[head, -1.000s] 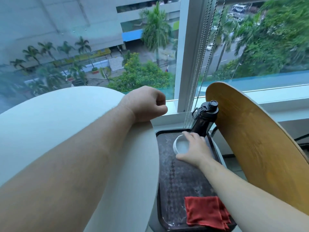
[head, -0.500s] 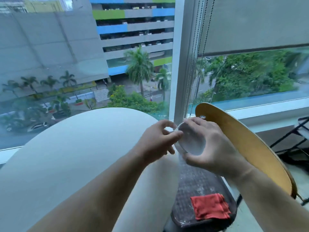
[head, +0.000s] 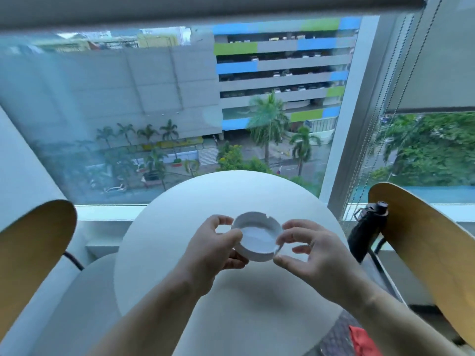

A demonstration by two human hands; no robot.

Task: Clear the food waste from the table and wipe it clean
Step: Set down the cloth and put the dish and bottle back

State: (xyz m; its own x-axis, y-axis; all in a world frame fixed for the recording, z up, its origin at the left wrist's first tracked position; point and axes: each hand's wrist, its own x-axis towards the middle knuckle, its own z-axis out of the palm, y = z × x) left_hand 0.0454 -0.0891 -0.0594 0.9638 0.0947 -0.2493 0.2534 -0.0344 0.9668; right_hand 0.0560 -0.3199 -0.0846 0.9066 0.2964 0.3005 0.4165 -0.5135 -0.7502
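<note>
A round white ashtray (head: 257,236) with notched rim is held just above the middle of the round white table (head: 180,291). My left hand (head: 213,249) grips its left side with thumb and fingers curled round the rim. My right hand (head: 312,255) pinches its right edge between thumb and forefinger. The ashtray's inside looks bare. A red cloth (head: 363,341) lies on a dark tray (head: 336,337) at the lower right, mostly hidden by my right forearm.
A black bottle (head: 366,228) stands right of the table by the window. Wooden chair backs rise at the left (head: 30,253) and right (head: 431,253). Blind cords (head: 380,111) hang by the window frame. The window sill runs behind the table.
My right hand lifted the ashtray off the dark tray and carried it left over the table. My left hand came off the table edge and took hold of it. The view swung left.
</note>
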